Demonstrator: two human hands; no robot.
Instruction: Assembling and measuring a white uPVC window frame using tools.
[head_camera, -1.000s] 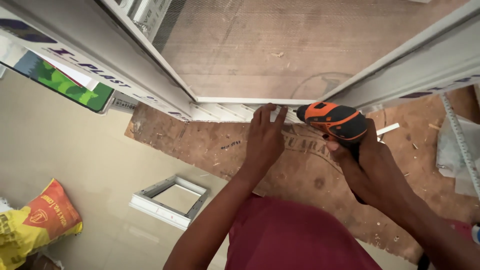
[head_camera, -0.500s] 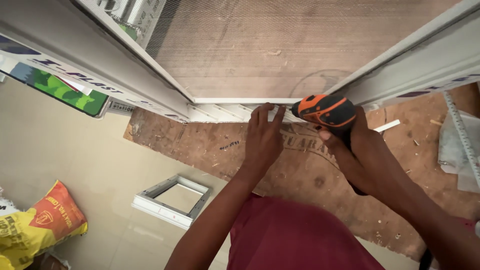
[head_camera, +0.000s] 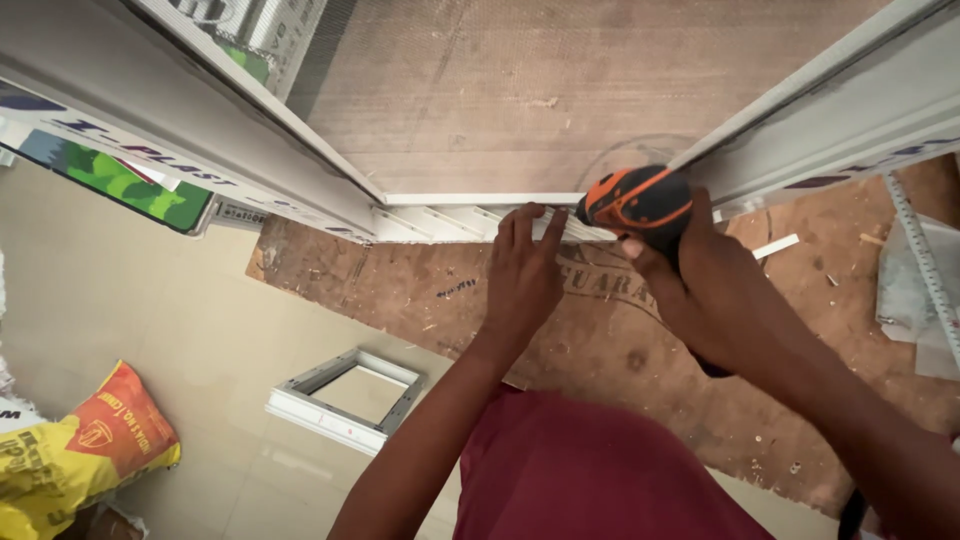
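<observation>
Right hand: grip clenched round an orange-and-black cordless drill, its nose at the lower rail of a white window frame. Left hand: released, fingers flat on that rail just beside the drill. Frame lies on a brown board surface. On the floor: small white frame, yellow-orange sack

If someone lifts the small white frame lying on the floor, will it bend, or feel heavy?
The small white frame probably stays stiff: its four corners look joined. It likely feels light, being an open rectangle of thin profiles. Its smooth surface may be slightly slippery.
</observation>
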